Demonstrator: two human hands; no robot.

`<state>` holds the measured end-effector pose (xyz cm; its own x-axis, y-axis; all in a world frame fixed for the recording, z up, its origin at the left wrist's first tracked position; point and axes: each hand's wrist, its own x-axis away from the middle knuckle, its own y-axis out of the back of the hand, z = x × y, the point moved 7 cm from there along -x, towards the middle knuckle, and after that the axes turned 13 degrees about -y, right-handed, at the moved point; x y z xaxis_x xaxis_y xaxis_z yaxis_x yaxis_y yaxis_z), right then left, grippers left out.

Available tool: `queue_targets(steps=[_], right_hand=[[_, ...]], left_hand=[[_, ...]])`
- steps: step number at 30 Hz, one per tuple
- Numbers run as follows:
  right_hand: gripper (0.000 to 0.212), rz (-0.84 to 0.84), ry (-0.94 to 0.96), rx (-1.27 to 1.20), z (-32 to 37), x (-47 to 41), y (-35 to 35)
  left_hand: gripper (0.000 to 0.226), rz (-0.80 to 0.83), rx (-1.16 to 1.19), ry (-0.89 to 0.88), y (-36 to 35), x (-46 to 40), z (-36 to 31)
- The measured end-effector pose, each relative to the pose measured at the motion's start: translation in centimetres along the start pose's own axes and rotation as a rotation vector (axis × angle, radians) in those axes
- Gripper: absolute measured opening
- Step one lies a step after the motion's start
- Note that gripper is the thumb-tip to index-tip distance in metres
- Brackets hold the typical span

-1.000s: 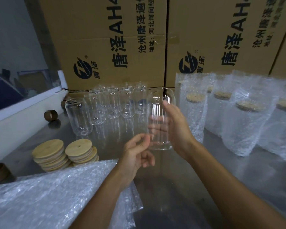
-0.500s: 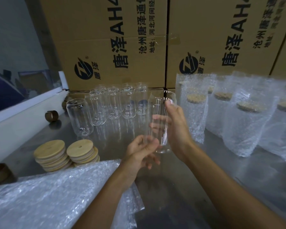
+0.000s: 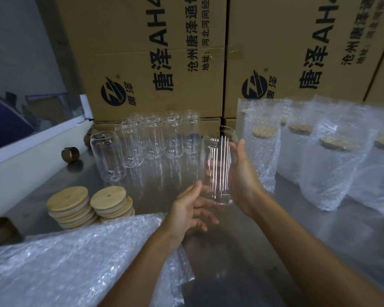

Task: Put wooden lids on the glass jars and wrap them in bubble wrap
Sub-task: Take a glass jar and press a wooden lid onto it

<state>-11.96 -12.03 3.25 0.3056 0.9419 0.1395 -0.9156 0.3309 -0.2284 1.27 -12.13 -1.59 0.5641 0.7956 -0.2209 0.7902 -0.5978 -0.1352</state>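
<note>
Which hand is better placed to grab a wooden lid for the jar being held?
Left. The left hand is open below the glass jar and nearer the wooden lids, stacked on its side. The right hand grips the jar.

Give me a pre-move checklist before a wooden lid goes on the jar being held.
1. Jar held securely: the right hand grips the glass jar round its side. Ok.
2. Jar upright, mouth up: ok.
3. Mouth uncovered: no lid on it. Ok.
4. Left hand free to fetch a lid: it holds nothing, fingers loose at the jar's base; whether it touches the glass, cannot tell.
5. Lids available: two stacks of wooden lids lie on the table to the left. Ok.
6. Bubble wrap ready: a pile lies in front, left. Ok.
</note>
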Motion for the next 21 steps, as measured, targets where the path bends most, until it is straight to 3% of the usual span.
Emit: queue_targets(steps=[4, 8, 15, 21], right_hand=[[0.038, -0.026, 0.074, 0.021, 0.43, 0.28, -0.38], [0.059, 0.019, 0.043, 0.077, 0.15, 0.21, -0.68], [0.085, 0.12, -0.032, -0.042, -0.25, 0.2, -0.75], [0.059, 0.077, 0.034, -0.075, 0.08, 0.08, -0.64]], left_hand=[[0.052, -0.067, -0.017, -0.06, -0.06, -0.17, -0.18], [0.045, -0.127, 0.012, -0.104, 0.7, -0.14, -0.43], [0.045, -0.001, 0.064, -0.071, -0.14, 0.26, -0.61], [0.054, -0.052, 0.039, -0.082, 0.09, 0.07, -0.58]])
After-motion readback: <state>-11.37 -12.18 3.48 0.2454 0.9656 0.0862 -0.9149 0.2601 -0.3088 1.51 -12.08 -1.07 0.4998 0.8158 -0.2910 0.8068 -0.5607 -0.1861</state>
